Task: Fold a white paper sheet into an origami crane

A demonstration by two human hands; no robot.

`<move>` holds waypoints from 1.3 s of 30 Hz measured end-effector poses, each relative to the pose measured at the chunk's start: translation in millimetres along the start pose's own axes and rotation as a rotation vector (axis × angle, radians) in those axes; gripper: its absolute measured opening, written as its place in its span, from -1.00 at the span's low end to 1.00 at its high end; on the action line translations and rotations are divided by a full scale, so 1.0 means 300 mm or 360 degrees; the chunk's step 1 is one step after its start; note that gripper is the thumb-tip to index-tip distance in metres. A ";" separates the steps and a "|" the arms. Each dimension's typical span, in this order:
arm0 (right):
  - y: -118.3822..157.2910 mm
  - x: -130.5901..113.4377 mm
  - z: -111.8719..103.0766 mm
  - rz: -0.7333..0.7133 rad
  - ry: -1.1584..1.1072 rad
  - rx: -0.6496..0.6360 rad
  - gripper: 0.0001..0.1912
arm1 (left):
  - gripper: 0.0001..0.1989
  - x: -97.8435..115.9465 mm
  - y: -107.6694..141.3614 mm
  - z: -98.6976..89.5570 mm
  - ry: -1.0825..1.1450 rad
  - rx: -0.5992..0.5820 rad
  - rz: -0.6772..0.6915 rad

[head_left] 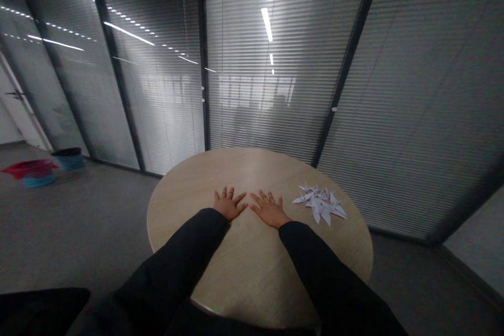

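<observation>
My left hand [230, 205] lies palm down on the round wooden table [244, 273], its fingers spread and nothing in it. Close beside it, my right hand [270, 210] also rests flat with fingers apart, holding nothing. The two thumbs point toward each other with a small gap between them. To the right of my right hand, a loose pile of white folded paper cranes [321, 202] sits on the tabletop, apart from the fingers. Some cranes overlap, so parts of them are hidden.
Glass partition panels with blinds [271, 105] stand just behind the table's far edge. On the floor at the left are a blue bin with a red liner [37, 172] and another with a black liner [70, 158]. A dark object [43, 310] fills the lower left corner.
</observation>
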State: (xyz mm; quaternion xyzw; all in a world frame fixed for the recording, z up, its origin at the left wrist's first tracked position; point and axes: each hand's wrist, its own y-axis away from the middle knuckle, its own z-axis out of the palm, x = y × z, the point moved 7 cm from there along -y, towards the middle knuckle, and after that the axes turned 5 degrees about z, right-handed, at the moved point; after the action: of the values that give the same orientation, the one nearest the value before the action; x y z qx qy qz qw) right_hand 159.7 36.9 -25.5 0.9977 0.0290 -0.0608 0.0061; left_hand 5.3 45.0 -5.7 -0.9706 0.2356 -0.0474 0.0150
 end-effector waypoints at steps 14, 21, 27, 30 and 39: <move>0.008 -0.003 -0.006 -0.0006 0.0000 0.0016 -0.32 | -0.35 0.000 0.001 -0.002 0.0020 -0.0007 0.0005; 0.011 -0.006 -0.010 -0.0002 0.0004 -0.0003 -0.31 | -0.35 0.004 0.008 -0.010 0.0015 -0.0013 -0.0005; 0.011 -0.005 -0.008 0.0004 0.0034 -0.0005 -0.31 | -0.34 0.002 0.003 -0.004 0.0021 -0.0023 0.0000; 0.007 -0.004 -0.004 -0.0008 0.0038 0.0014 -0.32 | -0.34 0.002 0.002 -0.003 0.0010 -0.0015 -0.0003; 0.010 -0.007 -0.010 0.0001 0.0024 0.0003 -0.33 | -0.35 0.001 0.002 -0.003 0.0019 -0.0011 0.0003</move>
State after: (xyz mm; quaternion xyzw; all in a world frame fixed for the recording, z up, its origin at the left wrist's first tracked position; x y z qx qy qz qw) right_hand 158.3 33.9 -22.2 0.9981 0.0287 -0.0534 0.0049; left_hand 5.3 44.4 -4.7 -0.9701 0.2368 -0.0522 0.0102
